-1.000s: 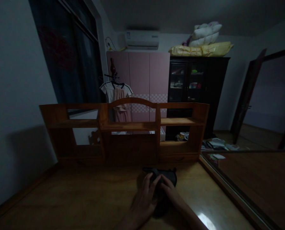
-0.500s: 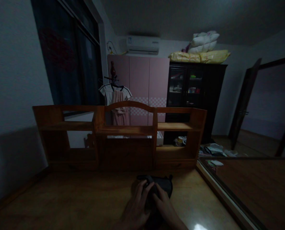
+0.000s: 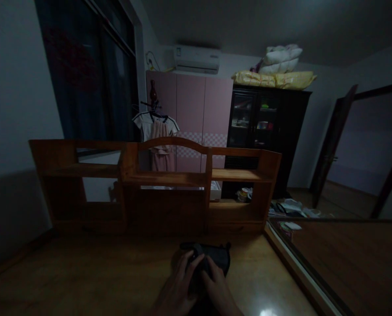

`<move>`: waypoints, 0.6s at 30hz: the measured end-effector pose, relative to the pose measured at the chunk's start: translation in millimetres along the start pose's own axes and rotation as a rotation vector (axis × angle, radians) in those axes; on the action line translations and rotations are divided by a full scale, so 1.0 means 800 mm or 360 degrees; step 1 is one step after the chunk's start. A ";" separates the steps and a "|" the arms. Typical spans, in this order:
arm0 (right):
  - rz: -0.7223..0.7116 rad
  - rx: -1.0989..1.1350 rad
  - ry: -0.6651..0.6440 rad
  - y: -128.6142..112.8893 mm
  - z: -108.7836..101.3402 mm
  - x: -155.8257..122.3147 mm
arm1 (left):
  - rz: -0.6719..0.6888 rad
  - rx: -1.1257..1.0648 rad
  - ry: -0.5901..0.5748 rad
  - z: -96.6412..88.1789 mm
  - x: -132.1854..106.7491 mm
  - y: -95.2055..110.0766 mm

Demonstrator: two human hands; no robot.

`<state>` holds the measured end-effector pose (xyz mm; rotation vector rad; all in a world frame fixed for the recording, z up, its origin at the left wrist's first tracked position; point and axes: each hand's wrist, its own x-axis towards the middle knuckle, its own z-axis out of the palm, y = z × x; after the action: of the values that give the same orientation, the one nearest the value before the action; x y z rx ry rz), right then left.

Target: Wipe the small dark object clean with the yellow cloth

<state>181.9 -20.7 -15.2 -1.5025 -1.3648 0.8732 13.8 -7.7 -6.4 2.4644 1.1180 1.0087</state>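
A black bag, soft-looking with a dark strap or flap across its top, lies on the wooden tabletop near the lower middle of the view. My left hand grips its left side, fingers bent over the top by the strap. From the right, my right hand presses close beside it, thumb and fingers closed on the dark material. The fingertips of both hands nearly meet. My hands cover the near part of the bag, and dim light hides its details.
Behind the bag stands a wooden shelf unit along the table's back. A raised edge borders the table's right side, with a brown surface beyond. Farther off are a pink wardrobe, a dark cabinet and a door.
The view has turned slightly, so the table, shelf, bag and hands sit a little farther left. Both hands keep their hold on the bag, with only small finger shifts.
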 end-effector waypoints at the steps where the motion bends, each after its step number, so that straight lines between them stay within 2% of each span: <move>1: 0.0014 0.0000 0.0004 -0.003 -0.001 -0.001 | 0.0006 0.0001 0.0002 0.000 0.001 0.000; 6: 0.0020 0.0031 -0.0052 -0.009 -0.004 0.003 | -0.0042 0.0022 0.0003 0.002 0.005 -0.002; 10: 0.0060 0.0047 -0.0078 -0.004 -0.005 0.010 | -0.0070 -0.0005 -0.0005 0.008 0.007 -0.004; 15: 0.0061 -0.0021 -0.0122 0.001 -0.008 0.014 | -0.0114 -0.0059 0.0083 0.013 0.009 -0.005; 18: 0.0037 -0.0056 -0.0175 0.003 -0.007 0.017 | -0.0118 -0.0109 0.0053 0.012 0.010 -0.005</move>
<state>189.9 -8.4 -14.6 -1.5187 -1.4520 0.9630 21.6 1.2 -11.6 2.3431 1.1561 1.0522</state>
